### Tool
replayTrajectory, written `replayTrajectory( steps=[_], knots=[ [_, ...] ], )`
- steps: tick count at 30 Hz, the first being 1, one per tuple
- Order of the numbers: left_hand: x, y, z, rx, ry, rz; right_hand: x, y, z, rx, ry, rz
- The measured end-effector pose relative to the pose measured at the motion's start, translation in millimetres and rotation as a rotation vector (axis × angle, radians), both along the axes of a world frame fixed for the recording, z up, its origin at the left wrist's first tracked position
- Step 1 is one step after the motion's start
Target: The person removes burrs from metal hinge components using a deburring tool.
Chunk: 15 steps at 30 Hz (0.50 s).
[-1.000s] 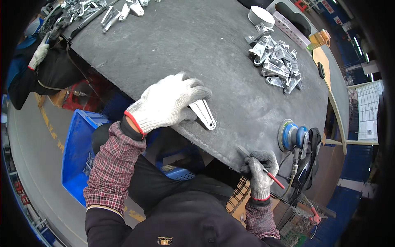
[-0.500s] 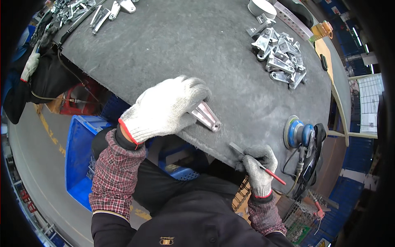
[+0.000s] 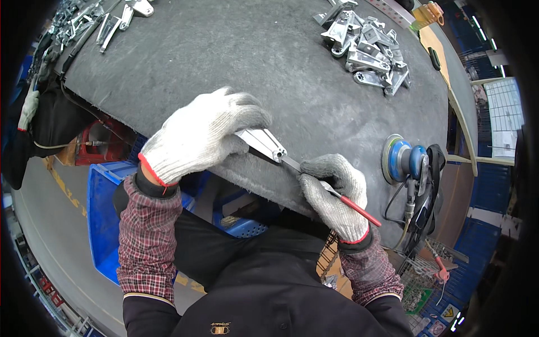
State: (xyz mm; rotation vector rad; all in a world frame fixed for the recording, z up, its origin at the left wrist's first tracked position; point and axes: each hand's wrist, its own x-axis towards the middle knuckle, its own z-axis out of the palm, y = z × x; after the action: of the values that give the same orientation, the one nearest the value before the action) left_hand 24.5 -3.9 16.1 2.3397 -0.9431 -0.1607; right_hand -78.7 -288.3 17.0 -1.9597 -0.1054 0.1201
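Observation:
My left hand [image 3: 205, 132], in a white knit glove, is closed round a shiny tapered metal bracket [image 3: 263, 144] above the front edge of the grey-topped table. The bracket's narrow end, with a small hole, points toward my right hand. My gloved right hand [image 3: 335, 194] grips a slim file [image 3: 359, 210] with a red handle. Its flat grey tip comes out past the fingers and meets the bracket's holed end, or lies right beside it. My left fingers hide the bracket's wide end.
Several similar metal brackets lie heaped [image 3: 368, 50] at the far right. A blue round sander [image 3: 401, 160] with a hose stands right of my right hand. More metal parts [image 3: 112, 25] lie far left, near another person's gloved hand [image 3: 28, 109]. A blue bin [image 3: 104, 224] stands below left.
My right hand has risen up and left with the file, bringing its tip to the bracket's end. My left hand and the bracket have shifted slightly left and up in view.

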Motion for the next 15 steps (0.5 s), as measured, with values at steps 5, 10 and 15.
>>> replayTrajectory(
  steps=[5,10,15],
  knots=[
    [1,0,0,-0.023,0.028,0.013,17,-1,8,-0.096,-0.123,0.144],
    [0,-1,1,-0.011,0.023,0.023,25,-2,13,-0.124,-0.080,0.168],
    [2,-1,-2,-0.026,-0.009,0.014,28,-5,10,-0.113,-0.133,0.213]
  ],
)
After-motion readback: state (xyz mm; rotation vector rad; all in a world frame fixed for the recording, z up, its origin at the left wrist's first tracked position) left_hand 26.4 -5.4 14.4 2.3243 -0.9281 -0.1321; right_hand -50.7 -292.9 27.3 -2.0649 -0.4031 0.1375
